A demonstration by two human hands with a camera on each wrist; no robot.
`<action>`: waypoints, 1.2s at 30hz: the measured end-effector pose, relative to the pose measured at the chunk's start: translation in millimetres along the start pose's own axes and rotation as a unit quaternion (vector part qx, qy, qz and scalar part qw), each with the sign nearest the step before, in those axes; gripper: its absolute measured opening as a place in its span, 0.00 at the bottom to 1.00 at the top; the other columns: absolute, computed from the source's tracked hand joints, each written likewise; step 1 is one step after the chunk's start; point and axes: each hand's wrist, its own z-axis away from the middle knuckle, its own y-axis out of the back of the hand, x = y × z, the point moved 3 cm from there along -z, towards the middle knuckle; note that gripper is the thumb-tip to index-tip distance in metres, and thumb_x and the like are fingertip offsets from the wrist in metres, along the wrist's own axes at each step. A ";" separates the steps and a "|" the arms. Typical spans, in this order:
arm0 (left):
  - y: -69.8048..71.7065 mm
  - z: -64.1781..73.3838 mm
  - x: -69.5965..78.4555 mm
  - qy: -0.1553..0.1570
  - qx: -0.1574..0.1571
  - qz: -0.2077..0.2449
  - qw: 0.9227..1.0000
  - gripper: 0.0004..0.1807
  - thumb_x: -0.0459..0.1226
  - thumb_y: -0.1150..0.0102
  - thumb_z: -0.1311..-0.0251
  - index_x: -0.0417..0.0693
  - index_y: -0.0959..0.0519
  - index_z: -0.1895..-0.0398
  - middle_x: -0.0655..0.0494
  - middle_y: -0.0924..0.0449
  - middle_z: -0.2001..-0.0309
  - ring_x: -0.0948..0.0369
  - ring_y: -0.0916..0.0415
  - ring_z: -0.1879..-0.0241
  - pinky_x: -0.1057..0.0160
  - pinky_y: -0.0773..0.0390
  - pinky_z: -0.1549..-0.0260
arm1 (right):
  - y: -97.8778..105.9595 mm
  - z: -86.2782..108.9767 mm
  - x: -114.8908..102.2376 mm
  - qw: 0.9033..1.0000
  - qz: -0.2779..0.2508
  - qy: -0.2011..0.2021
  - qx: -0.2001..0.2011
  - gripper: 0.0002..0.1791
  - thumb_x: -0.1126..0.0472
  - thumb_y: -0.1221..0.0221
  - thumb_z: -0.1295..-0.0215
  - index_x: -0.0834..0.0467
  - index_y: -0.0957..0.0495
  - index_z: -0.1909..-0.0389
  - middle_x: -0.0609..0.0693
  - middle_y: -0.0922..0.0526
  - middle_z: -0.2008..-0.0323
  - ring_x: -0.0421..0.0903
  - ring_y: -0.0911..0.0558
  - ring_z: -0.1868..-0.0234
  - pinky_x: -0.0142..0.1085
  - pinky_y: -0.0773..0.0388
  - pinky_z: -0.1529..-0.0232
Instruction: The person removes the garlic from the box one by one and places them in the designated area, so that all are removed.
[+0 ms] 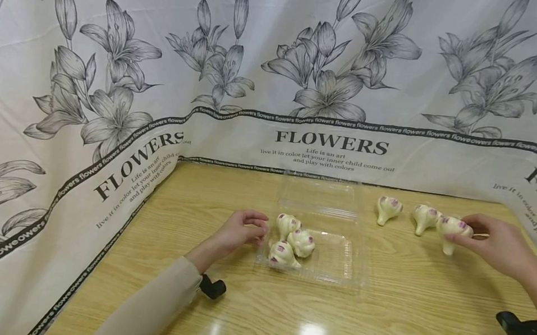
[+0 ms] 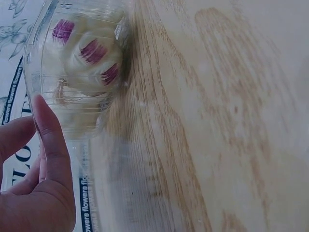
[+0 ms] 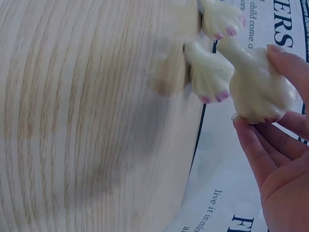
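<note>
At the right of the head view my right hand holds a garlic bulb between thumb and fingers. The bulb is cream with purple marks, its stem pointing down. In the right wrist view the held garlic bulb overlaps another garlic bulb. My left hand pinches the left rim of a clear plastic clamshell box, whose lid lies folded back. Three garlic bulbs sit together in the left part of the box; purple marks show through its wall in the left wrist view.
Two more garlic bulbs, a left one and a right one, stand on the wooden table right of the lid. A white flower-printed cloth borders the table at the back and sides.
</note>
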 end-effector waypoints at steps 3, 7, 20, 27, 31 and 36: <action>-0.1 0.2 0.7 -0.001 -0.002 -0.001 1.000 0.23 0.23 0.42 0.32 0.26 0.30 0.34 0.49 0.22 0.60 0.59 0.19 0.66 0.63 0.13 0.64 | 3.1 -0.2 7.6 1.000 0.015 -0.011 0.006 0.29 0.51 0.27 0.39 0.71 0.20 0.49 0.75 0.19 0.50 0.58 0.13 0.61 0.36 0.17 0.67; -0.5 0.0 0.7 -0.001 -0.004 0.001 1.000 0.24 0.24 0.43 0.32 0.25 0.31 0.34 0.49 0.22 0.60 0.59 0.19 0.67 0.63 0.13 0.65 | 6.2 -0.3 17.7 0.999 0.038 -0.034 0.006 0.34 0.48 0.30 0.35 0.75 0.24 0.45 0.79 0.24 0.46 0.76 0.20 0.52 0.63 0.19 0.57; -1.6 -1.8 2.0 0.002 0.000 -0.006 1.000 0.23 0.24 0.42 0.32 0.27 0.30 0.35 0.49 0.22 0.60 0.59 0.19 0.67 0.63 0.13 0.64 | 5.1 -9.1 40.3 0.997 0.035 -0.071 0.027 0.38 0.44 0.34 0.32 0.77 0.28 0.43 0.81 0.26 0.46 0.78 0.24 0.50 0.71 0.29 0.53; -2.4 -0.8 3.6 -0.001 0.000 -0.008 1.000 0.23 0.24 0.42 0.31 0.26 0.31 0.34 0.49 0.22 0.60 0.59 0.19 0.67 0.63 0.14 0.65 | -0.6 -13.1 49.5 0.996 0.019 -0.089 0.022 0.37 0.45 0.37 0.29 0.77 0.30 0.42 0.81 0.25 0.49 0.76 0.25 0.51 0.67 0.29 0.53; -1.7 -0.7 2.4 0.000 0.000 -0.007 1.000 0.23 0.24 0.42 0.32 0.25 0.31 0.34 0.49 0.22 0.60 0.59 0.19 0.66 0.63 0.14 0.65 | -7.0 -12.8 55.2 0.994 0.000 -0.105 0.016 0.37 0.43 0.39 0.28 0.77 0.29 0.43 0.80 0.25 0.50 0.74 0.26 0.51 0.63 0.28 0.55; -0.8 -0.4 1.8 0.000 0.000 -0.008 1.000 0.23 0.24 0.42 0.32 0.26 0.30 0.35 0.49 0.22 0.60 0.59 0.19 0.67 0.63 0.14 0.65 | -15.2 -14.2 61.9 0.994 -0.005 -0.109 0.015 0.38 0.40 0.40 0.28 0.75 0.28 0.44 0.79 0.26 0.48 0.73 0.27 0.49 0.64 0.28 0.54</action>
